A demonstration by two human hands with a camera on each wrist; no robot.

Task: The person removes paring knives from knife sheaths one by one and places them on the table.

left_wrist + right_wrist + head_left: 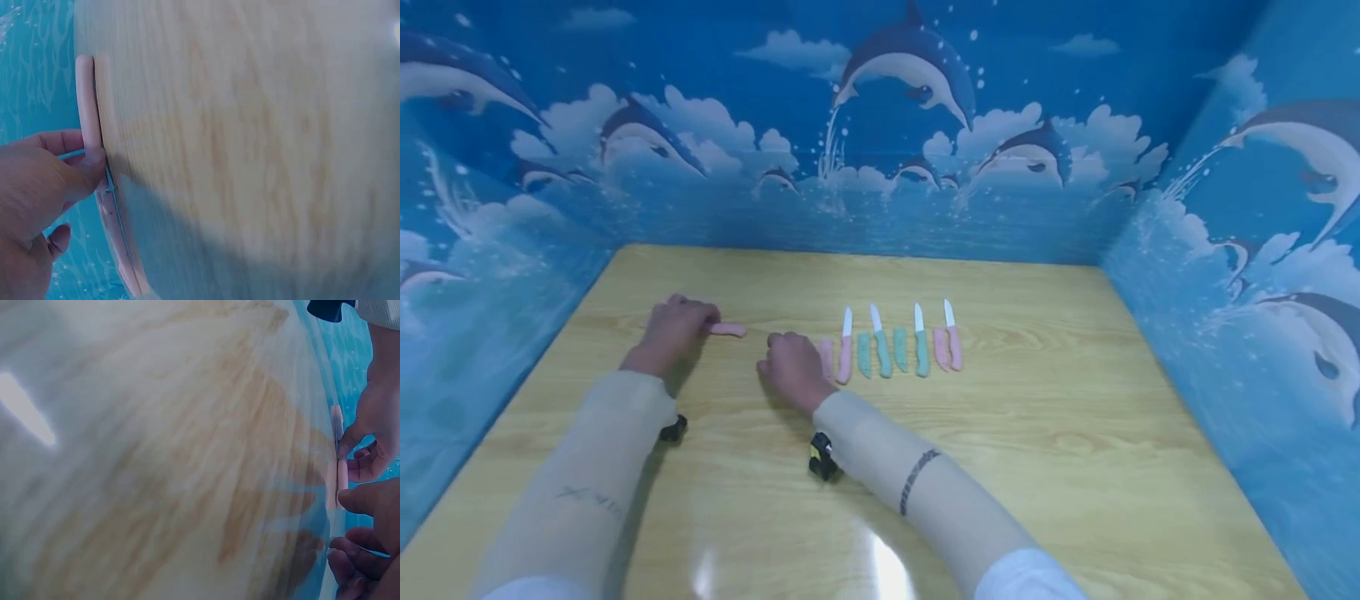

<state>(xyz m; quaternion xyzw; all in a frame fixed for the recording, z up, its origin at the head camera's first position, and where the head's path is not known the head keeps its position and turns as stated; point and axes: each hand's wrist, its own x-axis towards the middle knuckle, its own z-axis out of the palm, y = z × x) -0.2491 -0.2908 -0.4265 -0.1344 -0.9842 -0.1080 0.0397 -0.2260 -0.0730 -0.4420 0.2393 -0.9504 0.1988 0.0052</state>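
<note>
My left hand (676,332) pinches a pink-handled knife (89,100) at the left of the table, thumb and fingers near the inner end of its handle. In the left wrist view, a second pink piece (119,244), like a sheath, runs in line below the handle. My right hand (795,367) is low over the table with loosely bent fingers, nothing visible between thumb and fingers (350,553). Beside it lies a pink sheath (826,357), partly covered by the hand, then a pink-handled knife (845,354) with its blade pointing away.
Further right, the row continues with a green sheath (864,354), a green-handled knife (882,350), another green sheath (900,348), another green knife (922,350), a pink sheath (941,348) and a pink knife (955,346). Dolphin-printed walls (880,208) border the wooden table (1037,467).
</note>
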